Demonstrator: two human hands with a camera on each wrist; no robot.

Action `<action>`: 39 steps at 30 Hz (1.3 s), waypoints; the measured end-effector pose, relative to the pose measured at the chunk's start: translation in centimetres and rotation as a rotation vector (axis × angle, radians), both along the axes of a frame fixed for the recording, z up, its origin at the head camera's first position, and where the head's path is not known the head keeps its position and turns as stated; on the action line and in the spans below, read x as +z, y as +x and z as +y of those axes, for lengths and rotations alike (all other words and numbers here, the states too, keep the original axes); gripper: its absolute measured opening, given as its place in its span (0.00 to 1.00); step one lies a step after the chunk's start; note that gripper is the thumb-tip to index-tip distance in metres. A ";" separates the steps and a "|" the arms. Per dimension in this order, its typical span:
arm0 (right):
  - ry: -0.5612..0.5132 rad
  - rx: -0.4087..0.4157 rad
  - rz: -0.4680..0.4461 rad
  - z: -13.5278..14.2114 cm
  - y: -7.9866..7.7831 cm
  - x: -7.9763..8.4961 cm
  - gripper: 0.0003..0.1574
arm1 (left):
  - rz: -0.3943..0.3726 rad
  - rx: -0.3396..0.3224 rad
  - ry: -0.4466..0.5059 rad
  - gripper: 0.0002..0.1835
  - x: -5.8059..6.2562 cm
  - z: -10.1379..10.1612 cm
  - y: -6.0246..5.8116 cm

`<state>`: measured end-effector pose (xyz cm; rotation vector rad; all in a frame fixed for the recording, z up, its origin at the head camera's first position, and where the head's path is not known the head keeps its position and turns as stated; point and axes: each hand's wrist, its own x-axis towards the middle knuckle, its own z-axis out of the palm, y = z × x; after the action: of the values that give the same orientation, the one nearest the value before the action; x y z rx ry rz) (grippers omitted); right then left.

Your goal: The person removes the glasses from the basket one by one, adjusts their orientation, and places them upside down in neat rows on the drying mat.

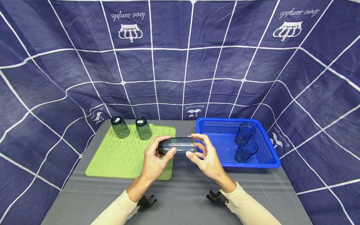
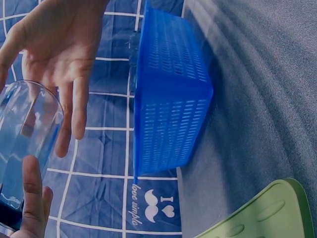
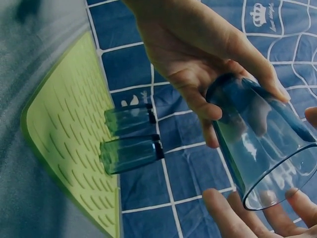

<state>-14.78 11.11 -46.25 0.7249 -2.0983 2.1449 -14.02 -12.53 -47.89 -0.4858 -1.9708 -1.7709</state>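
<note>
A tinted blue drinking glass (image 1: 177,146) is held sideways above the table, its thick base to the left and its mouth to the right. My left hand (image 1: 157,156) grips it around the base end, thumb on the near side. At the rim end, my right hand (image 1: 207,157) holds the glass between thumb and fingers. The right wrist view shows the glass (image 3: 262,134) with its open rim towards the right hand's fingers (image 3: 225,213). Two similar glasses, one at the left (image 1: 120,127) and another beside it (image 1: 143,128), stand upside down on a green drying mat (image 1: 118,159).
A blue perforated plastic basket (image 1: 216,121) stands at the right. Two glasses, one farther back (image 1: 245,132) and one nearer (image 1: 246,150), stand mouth up in its right part. Grey cloth (image 1: 185,193) covers the table. Blue checked fabric (image 1: 168,62) hangs around the back and sides.
</note>
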 end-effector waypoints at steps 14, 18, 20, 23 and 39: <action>0.118 -0.058 0.135 0.4 -0.1 -0.1 0.46 | -0.030 0.031 -0.002 0.27 0.1 -0.7 0.4; 0.129 -0.069 0.162 0.7 -0.2 -0.1 0.45 | -0.019 0.048 -0.004 0.27 0.0 -0.9 0.3; 0.141 -0.076 0.174 0.8 -0.2 -0.1 0.45 | -0.015 0.061 -0.009 0.27 -0.1 -1.1 0.3; 0.158 -0.085 0.190 1.1 -0.2 -0.1 0.44 | -0.021 0.075 -0.012 0.27 -0.1 -1.3 0.3; 0.199 -0.140 0.216 2.4 -0.2 -0.2 0.41 | -0.019 0.129 -0.015 0.28 -0.3 -2.4 0.3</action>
<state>-15.00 13.53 -46.50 0.7624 -2.1931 1.7223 -13.71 -14.90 -48.22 -0.3399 -1.9833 -1.6881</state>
